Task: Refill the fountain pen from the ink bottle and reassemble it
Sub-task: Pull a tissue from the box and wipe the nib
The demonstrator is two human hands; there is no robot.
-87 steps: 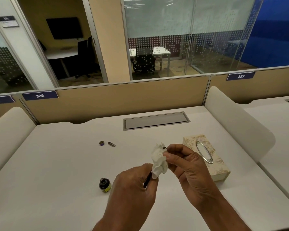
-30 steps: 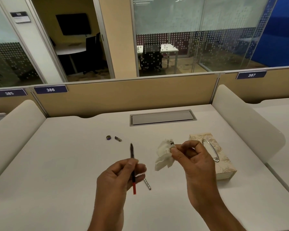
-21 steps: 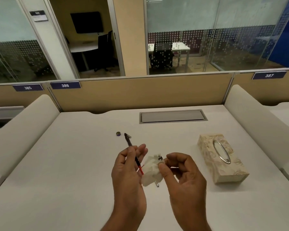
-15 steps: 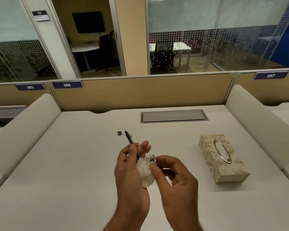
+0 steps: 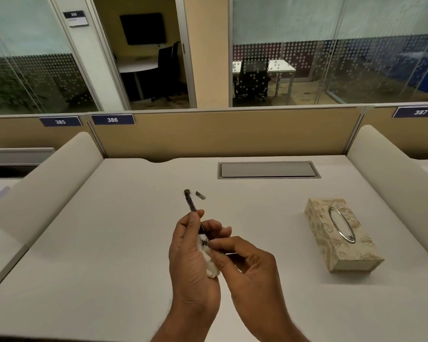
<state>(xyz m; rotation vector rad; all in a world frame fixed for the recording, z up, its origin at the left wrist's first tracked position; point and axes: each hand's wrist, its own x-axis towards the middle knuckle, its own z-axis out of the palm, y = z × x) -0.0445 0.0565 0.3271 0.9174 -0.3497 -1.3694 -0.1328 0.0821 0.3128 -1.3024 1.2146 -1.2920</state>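
The left hand [image 5: 192,253] pinched a thin dark pen [image 5: 192,208] pointing toward eleven o'clock; the right hand [image 5: 248,270] fingers pinched a white tissue [image 5: 211,266] against its lower end.

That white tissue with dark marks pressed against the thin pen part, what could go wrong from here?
The crumpled white tissue already shows dark stains, so ink may reach the right hand pinching it. The thin dark pen part sits in a light grip of the left hand and might slip. The small round dark cap lies loose and could roll.
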